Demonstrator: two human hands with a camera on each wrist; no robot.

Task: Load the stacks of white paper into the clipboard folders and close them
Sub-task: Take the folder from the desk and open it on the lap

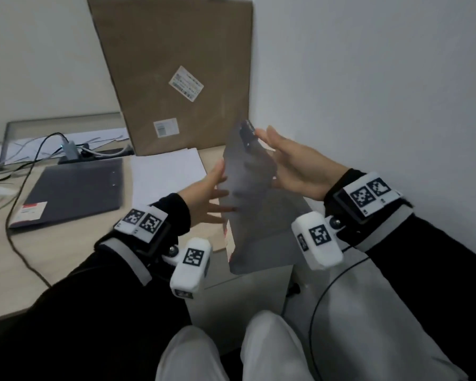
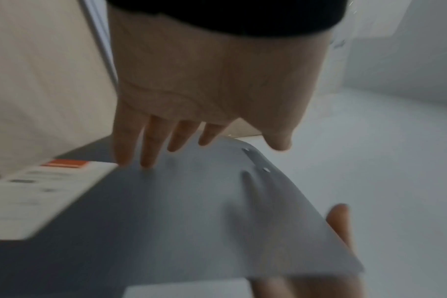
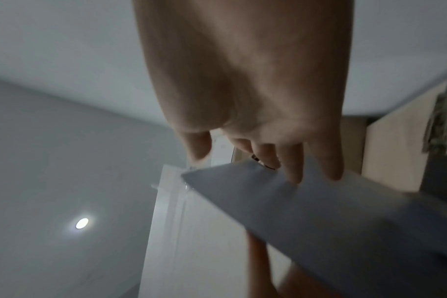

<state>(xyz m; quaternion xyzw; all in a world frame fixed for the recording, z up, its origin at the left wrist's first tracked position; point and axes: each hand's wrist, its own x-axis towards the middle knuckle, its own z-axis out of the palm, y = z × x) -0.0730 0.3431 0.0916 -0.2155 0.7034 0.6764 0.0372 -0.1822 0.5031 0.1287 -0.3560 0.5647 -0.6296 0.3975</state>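
A grey clipboard folder (image 1: 253, 193) is held tilted upright in the air over the desk's right end, its black clip (image 1: 246, 133) at the top. My left hand (image 1: 220, 188) presses its left face with straight fingers (image 2: 146, 147). My right hand (image 1: 280, 158) supports the other side near the clip, fingers (image 3: 293, 161) straight along the folder (image 3: 319, 201). A white and orange label (image 2: 38, 193) sits on the folder (image 2: 191, 211). A stack of white paper (image 1: 165, 171) lies on the desk behind my left hand. A second grey folder (image 1: 74, 191) lies shut at the left.
A large cardboard box (image 1: 176, 72) leans against the wall behind the paper. Black cables (image 1: 25, 171) and a grey hub (image 1: 72, 149) sit at the desk's (image 1: 66, 243) back left. A white wall bounds the right side. My knees are below the desk edge.
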